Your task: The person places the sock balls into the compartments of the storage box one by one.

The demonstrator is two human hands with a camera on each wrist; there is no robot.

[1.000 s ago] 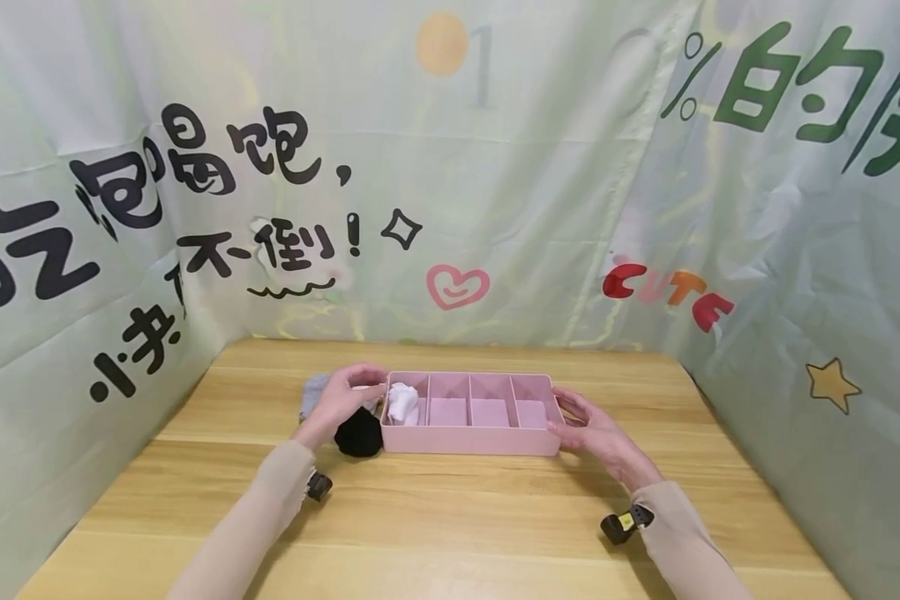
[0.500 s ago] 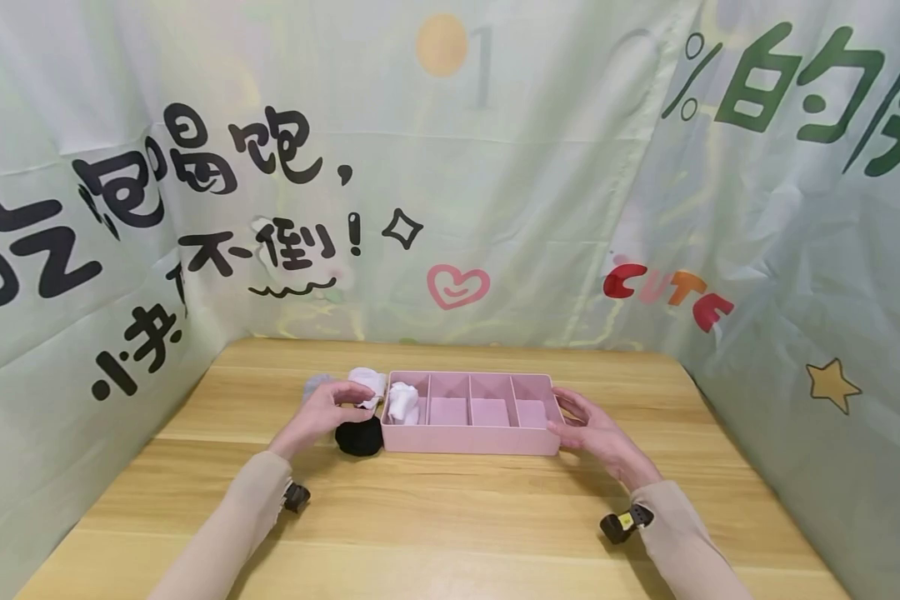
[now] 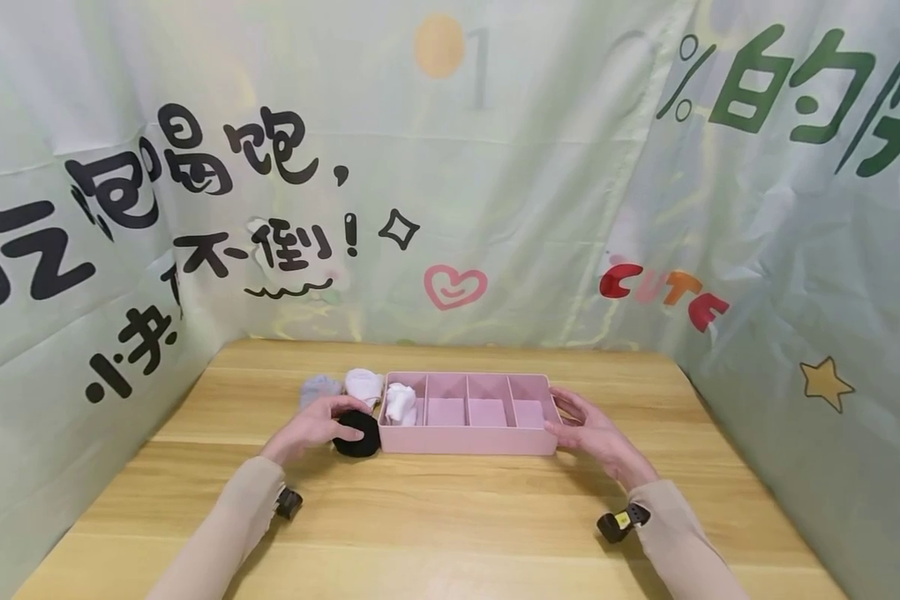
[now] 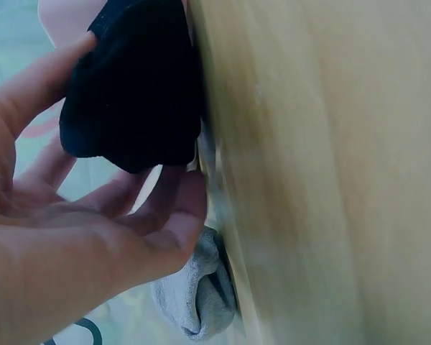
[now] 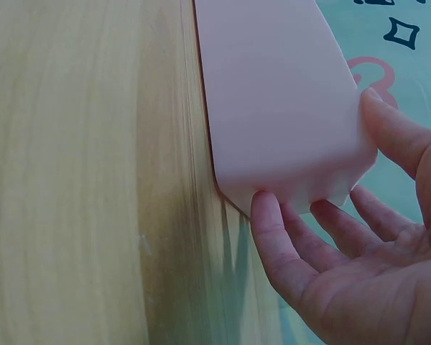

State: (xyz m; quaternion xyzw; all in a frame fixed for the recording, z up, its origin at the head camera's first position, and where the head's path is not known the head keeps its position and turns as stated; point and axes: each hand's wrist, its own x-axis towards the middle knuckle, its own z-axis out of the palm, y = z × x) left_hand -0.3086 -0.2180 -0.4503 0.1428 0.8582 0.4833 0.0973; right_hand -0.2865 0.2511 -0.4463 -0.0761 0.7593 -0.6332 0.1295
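Black bundle (image 4: 136,90) is just left of pink box (image 3: 468,441); left hand (image 3: 315,429) pinches it, right hand (image 3: 598,432) grips box's right end. Looks early: white bundle (image 3: 401,404) in leftmost compartment; black, grey bundle (image 3: 319,388), pale bundle (image 3: 363,386) outside.

The divided box (image 3: 468,440) stands on the table (image 3: 450,517); its leftmost compartment (image 3: 419,387) contains a cloth bundle (image 3: 401,404). Left of the box: front bundle (image 3: 367,438), rear bundle (image 3: 363,386), outermost rear bundle (image 3: 319,388).

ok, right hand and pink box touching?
Touching. The right wrist view shows it: the right hand grips the box, thumb at its rim, fingertips against its end.
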